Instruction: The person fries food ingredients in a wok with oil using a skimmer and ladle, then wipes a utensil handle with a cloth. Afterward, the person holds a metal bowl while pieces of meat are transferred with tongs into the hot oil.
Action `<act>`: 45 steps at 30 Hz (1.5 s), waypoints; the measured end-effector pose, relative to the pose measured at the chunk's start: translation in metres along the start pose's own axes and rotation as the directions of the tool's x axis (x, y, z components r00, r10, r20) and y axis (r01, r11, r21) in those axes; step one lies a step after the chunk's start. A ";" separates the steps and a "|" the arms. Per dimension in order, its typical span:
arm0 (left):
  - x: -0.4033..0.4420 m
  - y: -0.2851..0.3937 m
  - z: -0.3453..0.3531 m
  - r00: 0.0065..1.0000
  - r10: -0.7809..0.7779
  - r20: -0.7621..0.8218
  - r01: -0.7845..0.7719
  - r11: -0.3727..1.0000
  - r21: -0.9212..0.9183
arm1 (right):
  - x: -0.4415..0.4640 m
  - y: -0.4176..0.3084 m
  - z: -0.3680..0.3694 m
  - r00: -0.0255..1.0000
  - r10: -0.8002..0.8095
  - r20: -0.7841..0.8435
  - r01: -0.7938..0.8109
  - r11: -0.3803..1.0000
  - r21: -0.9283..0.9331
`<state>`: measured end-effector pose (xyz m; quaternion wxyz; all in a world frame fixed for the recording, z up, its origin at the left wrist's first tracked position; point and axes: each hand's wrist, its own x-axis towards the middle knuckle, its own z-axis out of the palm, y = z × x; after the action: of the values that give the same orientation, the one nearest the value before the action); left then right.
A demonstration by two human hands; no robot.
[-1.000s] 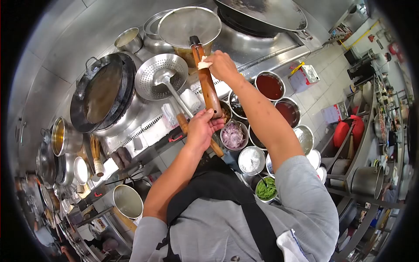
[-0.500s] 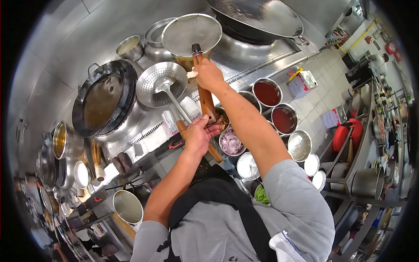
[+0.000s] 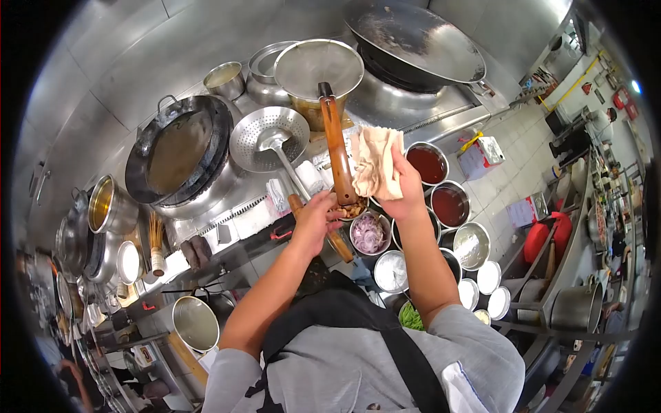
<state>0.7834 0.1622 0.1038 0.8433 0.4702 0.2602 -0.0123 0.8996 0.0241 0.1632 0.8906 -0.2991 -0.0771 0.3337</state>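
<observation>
My right hand (image 3: 407, 184) is closed on a crumpled beige cloth (image 3: 377, 164), held just right of the strainer's wooden handle (image 3: 338, 148). That handle belongs to a fine-mesh strainer (image 3: 319, 69) resting over a metal pot (image 3: 310, 113). My left hand (image 3: 318, 224) has its fingers apart by the lower end of this handle; whether they touch it I cannot tell. Beneath the left hand runs another wooden handle (image 3: 339, 246), partly hidden. A ladle (image 3: 273, 138) lies in a perforated skimmer (image 3: 249, 157) to the left.
A wok with brown liquid (image 3: 180, 153) sits on the left burner, another wok (image 3: 420, 41) at the back right. Sliced onions (image 3: 370, 234), red sauce (image 3: 427, 164) and several other containers stand at right. A bamboo brush (image 3: 157, 244) lies at left.
My right hand has moved off the strainer's handle, down and to the right, with the cloth now bunched up in view. My left hand has shifted slightly down. The camera view has shifted a little.
</observation>
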 end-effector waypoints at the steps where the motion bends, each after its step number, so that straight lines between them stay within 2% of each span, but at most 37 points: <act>1: -0.007 0.003 0.002 0.990 0.068 -0.124 -0.060 0.996 0.067 | -0.003 -0.002 0.007 0.997 0.025 0.076 -0.036 0.989 0.141; 2: -0.017 0.005 0.002 0.988 0.076 -0.138 -0.068 0.996 0.061 | -0.004 0.000 0.006 0.992 0.021 0.128 -0.043 0.984 0.171; 3: -0.028 0.009 0.000 0.985 0.147 -0.090 -0.145 0.989 0.022 | -0.007 0.003 0.012 0.988 0.043 0.145 -0.068 0.983 0.172; 4: -0.041 0.015 -0.003 0.974 0.222 -0.054 -0.223 0.975 -0.019 | -0.010 0.007 0.022 0.976 0.079 0.202 -0.123 0.969 0.215; 5: -0.053 0.023 -0.004 0.968 0.234 -0.096 -0.237 0.971 -0.021 | -0.010 0.013 0.031 0.958 0.119 0.260 -0.188 0.948 0.257; 6: -0.064 0.030 -0.003 0.944 0.326 -0.057 -0.327 0.945 -0.013 | -0.007 0.022 0.038 0.912 0.163 0.376 -0.299 0.892 0.338; 7: -0.071 0.035 -0.004 0.909 0.416 -0.019 -0.416 0.909 -0.003 | -0.003 0.034 0.043 0.894 0.199 0.401 -0.347 0.875 0.338; 8: -0.076 0.036 -0.009 0.898 0.439 -0.034 -0.439 0.898 -0.008 | 0.000 0.047 0.047 0.890 0.246 0.384 -0.377 0.871 0.315; 9: -0.082 0.037 -0.013 0.888 0.451 -0.086 -0.453 0.892 -0.001 | 0.003 0.060 0.051 0.883 0.293 0.367 -0.408 0.866 0.288; 11: -0.096 0.037 -0.021 0.833 0.518 -0.194 -0.506 0.855 0.115 | 0.008 0.085 0.056 0.815 0.371 0.445 -0.509 0.825 0.244; 12: -0.102 0.033 -0.033 0.801 0.517 -0.301 -0.516 0.852 0.087 | 0.009 0.095 0.060 0.796 0.417 0.438 -0.543 0.812 0.214; 13: -0.112 0.033 -0.041 0.786 0.516 -0.340 -0.517 0.850 0.097 | 0.009 0.105 0.064 0.779 0.458 0.429 -0.572 0.799 0.185; 16: -0.146 0.033 -0.058 0.640 0.566 -0.519 -0.606 0.788 0.111 | 0.001 0.137 0.072 0.732 0.558 0.391 -0.638 0.762 0.108; 19: -0.176 0.031 -0.069 0.549 0.604 -0.577 -0.679 0.725 0.112 | -0.015 0.158 0.088 0.666 0.641 0.381 -0.708 0.704 0.054; 21: -0.188 0.024 -0.083 0.508 0.590 -0.628 -0.696 0.711 0.104 | -0.030 0.168 0.101 0.556 0.744 0.370 -0.796 0.605 -0.021; 23: -0.202 0.017 -0.095 0.470 0.575 -0.669 -0.716 0.692 0.091 | -0.040 0.183 0.102 0.528 0.750 0.399 -0.798 0.598 -0.069; 25: -0.221 0.007 -0.104 0.396 0.518 -0.758 -0.735 0.674 0.076 | -0.052 0.188 0.107 0.620 0.693 0.369 -0.606 0.721 -0.336; 27: -0.243 -0.011 -0.115 0.361 0.490 -0.793 -0.721 0.686 0.095 | -0.064 0.191 0.121 0.603 0.701 0.381 -0.621 0.712 -0.327; 29: -0.268 -0.028 -0.124 0.349 0.486 -0.801 -0.701 0.703 0.121 | -0.078 0.200 0.130 0.591 0.694 0.411 -0.503 0.715 -0.485; 30: -0.277 -0.036 -0.128 0.295 0.492 -0.819 -0.700 0.694 0.165 | -0.085 0.209 0.131 0.572 0.705 0.418 -0.492 0.704 -0.512; 31: -0.290 -0.043 -0.131 0.281 0.479 -0.832 -0.709 0.688 0.156 | -0.093 0.217 0.133 0.555 0.721 0.415 -0.496 0.687 -0.531; 33: -0.316 -0.055 -0.135 0.063 0.537 -0.841 -0.627 0.677 0.385 | -0.107 0.233 0.140 0.509 0.738 0.443 -0.381 0.654 -0.653; 34: -0.332 -0.064 -0.137 0.087 0.538 -0.838 -0.591 0.706 0.392 | -0.113 0.259 0.130 0.522 0.679 0.516 -0.077 0.640 -0.764; 35: -0.341 -0.072 -0.141 0.064 0.510 -0.858 -0.599 0.707 0.376 | -0.127 0.277 0.139 0.494 0.630 0.599 0.234 0.567 -0.790; 36: -0.350 -0.080 -0.145 0.097 0.542 -0.835 -0.573 0.716 0.398 | -0.134 0.283 0.146 0.459 0.752 0.474 0.507 0.216 -0.834; 37: -0.359 -0.092 -0.145 0.137 0.566 -0.813 -0.545 0.728 0.416 | -0.138 0.305 0.139 0.355 0.823 0.443 0.487 0.241 -0.840; 38: -0.369 -0.101 -0.145 0.169 0.541 -0.824 -0.490 0.772 0.406 | -0.153 0.312 0.136 0.356 0.834 0.422 0.493 0.216 -0.843; 39: -0.377 -0.108 -0.151 0.132 0.534 -0.835 -0.501 0.763 0.408 | -0.161 0.324 0.141 0.354 0.834 0.424 0.516 0.204 -0.832; 40: -0.385 -0.120 -0.152 0.149 0.513 -0.845 -0.451 0.796 0.404 | -0.170 0.336 0.139 0.320 0.849 0.421 0.532 0.207 -0.821; 41: -0.394 -0.132 -0.150 0.177 0.483 -0.858 -0.395 0.833 0.387 | -0.182 0.346 0.132 0.307 0.854 0.420 0.281 0.340 -0.897; 42: -0.403 -0.140 -0.150 0.165 0.514 -0.842 -0.335 0.832 0.442 | -0.193 0.354 0.128 0.304 0.856 0.419 0.003 0.439 -0.898; 43: -0.412 -0.142 -0.150 0.151 0.506 -0.849 -0.338 0.834 0.437 | -0.202 0.355 0.134 0.288 0.862 0.418 0.007 0.434 -0.901; 45: -0.426 -0.144 -0.150 0.158 0.666 -0.729 -0.205 0.744 0.636 | -0.218 0.350 0.153 0.149 0.930 0.336 -0.063 0.348 -0.935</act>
<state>0.3130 0.1059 0.1190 0.3786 0.5980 0.5357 0.4605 0.4889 0.1672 0.0960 0.2697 -0.4158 -0.5348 0.6844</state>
